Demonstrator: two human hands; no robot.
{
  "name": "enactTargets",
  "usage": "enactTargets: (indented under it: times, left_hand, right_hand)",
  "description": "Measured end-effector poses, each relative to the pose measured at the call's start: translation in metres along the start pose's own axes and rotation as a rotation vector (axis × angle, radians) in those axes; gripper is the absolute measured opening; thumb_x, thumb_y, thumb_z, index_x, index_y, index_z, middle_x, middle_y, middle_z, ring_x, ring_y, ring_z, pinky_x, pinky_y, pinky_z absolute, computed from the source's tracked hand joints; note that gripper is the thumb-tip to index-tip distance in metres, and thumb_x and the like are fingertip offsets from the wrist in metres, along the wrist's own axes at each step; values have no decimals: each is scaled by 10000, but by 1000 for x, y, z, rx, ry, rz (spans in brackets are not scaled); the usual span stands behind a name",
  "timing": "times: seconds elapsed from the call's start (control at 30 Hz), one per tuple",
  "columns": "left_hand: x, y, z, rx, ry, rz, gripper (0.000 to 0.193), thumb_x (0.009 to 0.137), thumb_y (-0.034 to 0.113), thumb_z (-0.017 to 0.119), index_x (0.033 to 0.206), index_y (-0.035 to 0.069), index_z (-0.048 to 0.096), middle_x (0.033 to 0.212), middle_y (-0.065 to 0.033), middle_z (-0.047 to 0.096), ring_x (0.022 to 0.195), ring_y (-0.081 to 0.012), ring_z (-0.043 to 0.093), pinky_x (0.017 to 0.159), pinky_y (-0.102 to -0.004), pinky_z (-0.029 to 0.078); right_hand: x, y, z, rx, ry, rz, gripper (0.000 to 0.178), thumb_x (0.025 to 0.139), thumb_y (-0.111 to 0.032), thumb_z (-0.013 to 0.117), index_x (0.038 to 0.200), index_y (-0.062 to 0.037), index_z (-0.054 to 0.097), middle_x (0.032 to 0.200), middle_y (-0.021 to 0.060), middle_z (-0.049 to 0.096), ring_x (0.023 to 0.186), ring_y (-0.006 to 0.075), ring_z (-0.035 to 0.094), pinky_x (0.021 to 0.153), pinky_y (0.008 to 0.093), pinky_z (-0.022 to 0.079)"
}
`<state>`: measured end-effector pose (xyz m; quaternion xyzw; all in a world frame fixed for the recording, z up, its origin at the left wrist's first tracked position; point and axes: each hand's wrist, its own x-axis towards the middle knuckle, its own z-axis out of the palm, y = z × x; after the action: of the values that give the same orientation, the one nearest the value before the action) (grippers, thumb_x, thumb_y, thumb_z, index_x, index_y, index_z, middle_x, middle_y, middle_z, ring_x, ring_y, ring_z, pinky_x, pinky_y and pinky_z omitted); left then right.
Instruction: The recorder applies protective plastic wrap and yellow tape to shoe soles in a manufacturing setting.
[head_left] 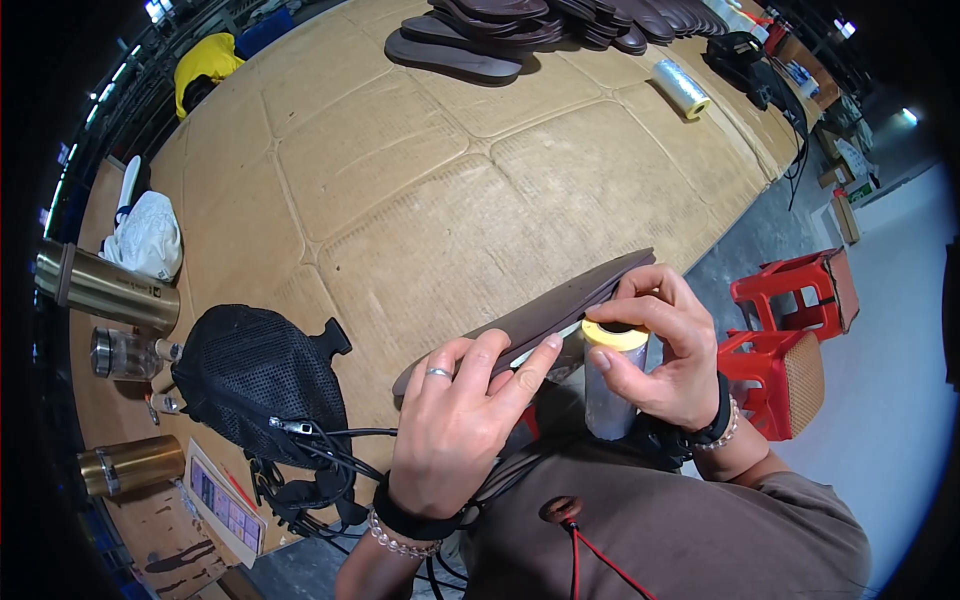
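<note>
A: Left hand (455, 420)?
B: Fingers curled over the near end of a dark brown sole (545, 310), gripping it, ring on one finger, black band and bead bracelet at the wrist

A: Right hand (660, 345)?
B: Closed round a roll of clear film (612, 385) with a yellow core, held upright, thumb on the roll's side, fingers over the top and touching the far end of the sole

A: Where's the sole?
B: Held up over the near edge of the surface (400, 170), between both hands, tilted so the far end sits higher on the right. The roll is just below it, touching

A: Anything else around?
B: Black mesh bag (255, 380) with cables on the left, near the left hand. Past it a gold flask (105, 288) lying down, a glass jar (125, 352), another gold flask (130, 465) lower, a white bag (148, 235). Far end of the surface: a stack of dark soles (560, 25) and a second roll of clear film (682, 88), well apart from the hands. Two red stools (790, 330) on the floor to the right
</note>
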<state>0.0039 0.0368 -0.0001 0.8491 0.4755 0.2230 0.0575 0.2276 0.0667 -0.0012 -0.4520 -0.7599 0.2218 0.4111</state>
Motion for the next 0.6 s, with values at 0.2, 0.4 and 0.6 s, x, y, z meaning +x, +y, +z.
enactTargets:
  times: [0.2,0.4,0.6]
  left_hand:
    - [1,2,0,19,-17,-4,518,791,60,637,1280,222,683,1049,-79,565,942,-259,598,813,-359,526]
    - [-2,0,3,-47,50,-18,486,770,61,668,1238,188,708,1056,-76,581,954,-257,608,821,-355,528]
    - [-3,-2,7,-83,123,1,437,739,48,703,1167,132,734,1014,-71,612,923,-256,627,797,-352,534]
  right_hand:
    - [0,2,-5,-13,15,12,308,716,-116,821,995,-20,731,960,94,597,817,170,629,716,270,513]
    - [1,2,-5,-16,43,-4,305,731,-109,806,1016,-28,735,995,101,612,842,179,643,731,282,524]
    - [-1,2,-9,9,-78,-55,307,772,-97,741,1074,-41,720,1031,116,615,876,212,644,743,303,528]
